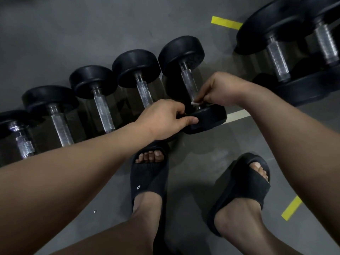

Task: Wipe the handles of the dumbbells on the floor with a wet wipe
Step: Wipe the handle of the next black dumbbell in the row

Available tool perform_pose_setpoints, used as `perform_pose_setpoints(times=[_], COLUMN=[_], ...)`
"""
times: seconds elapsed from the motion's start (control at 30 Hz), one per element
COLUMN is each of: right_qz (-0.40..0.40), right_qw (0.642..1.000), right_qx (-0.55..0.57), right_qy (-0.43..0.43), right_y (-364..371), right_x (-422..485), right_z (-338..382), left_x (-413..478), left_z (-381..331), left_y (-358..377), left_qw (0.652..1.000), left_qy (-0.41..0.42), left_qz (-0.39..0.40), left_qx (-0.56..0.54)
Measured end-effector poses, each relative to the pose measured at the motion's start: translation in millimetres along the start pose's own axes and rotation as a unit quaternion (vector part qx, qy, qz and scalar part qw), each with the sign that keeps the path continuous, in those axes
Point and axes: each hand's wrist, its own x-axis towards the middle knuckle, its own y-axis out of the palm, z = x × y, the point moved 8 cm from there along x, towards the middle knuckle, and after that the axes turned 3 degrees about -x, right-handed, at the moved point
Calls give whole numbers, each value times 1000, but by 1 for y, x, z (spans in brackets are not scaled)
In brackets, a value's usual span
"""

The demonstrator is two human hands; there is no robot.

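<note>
four dumbbells (pixel 103 111), side by side on floor (pixel 73 34). left hand (pixel 165 118): fingers curled on near head of fifth dumbbell (pixel 207 120). wet wipe (pixel 194 103): at its handle's near end, pinched by right hand (pixel 220 89). larger dumbbells (pixel 276 57), far right.

- A gym's free-weight area.
- Black round-headed dumbbells (pixel 103 109) with knurled metal handles lie in a row from 9 to 12 o'clock.
- Larger dumbbells (pixel 276 57) at 2 o'clock.
- Grey floor (pixel 55 34) bears yellow tape marks (pixel 226 23) at 1 and 4 o'clock.

Just one head-worn cam, looking almost straight down, close over the floor (pixel 55 24), dumbbells (pixel 136 67) strung from 9 to 1 o'clock.
</note>
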Motion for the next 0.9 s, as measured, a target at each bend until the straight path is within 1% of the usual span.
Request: perform_pose_setpoints(times=[0.07,0.23,0.3,0.33,0.4,0.47,0.53,0.6,0.7,0.77,0.83,0.9], right_qz=[-37,-174,-211,-214,-185,-131,-112,-144,-238,-286,-307,-313], right_qw=[999,983,972,969,969,976,977,970,945,930,924,927], right_qx=[30,48,96,126,164,176,178,195,220,228,224,203], right_qy=[-6,-29,-27,-21,-8,10,22,29,41,36,27,16], right_y=[-4,-17,-17,-16,-13,-8,-5,-6,-11,-13,-14,-14], right_x=[3,27,29,29,25,21,19,24,35,38,37,33], right_z=[-3,7,9,8,2,-6,-10,-12,-9,-2,4,8], left_x=[0,0,0,0,0,0,1,2,1,1,1,1], left_z=[0,0,0,0,-1,-1,-1,-1,1,1,1,1], left_y=[1,0,0,0,-1,0,0,1,2,2,1,1], left_qw=[1000,1000,1000,1000,1000,1000,1000,1000,1000,1000,1000,1000], left_qy=[-3,-5,-7,-7,-6,-7,-6,-4,-5,-8,-9,-6], left_qz=[3,4,3,1,-1,3,4,3,2,-1,-4,-3], left_qx=[1,5,1,0,0,1,2,4,9,6,4,7])
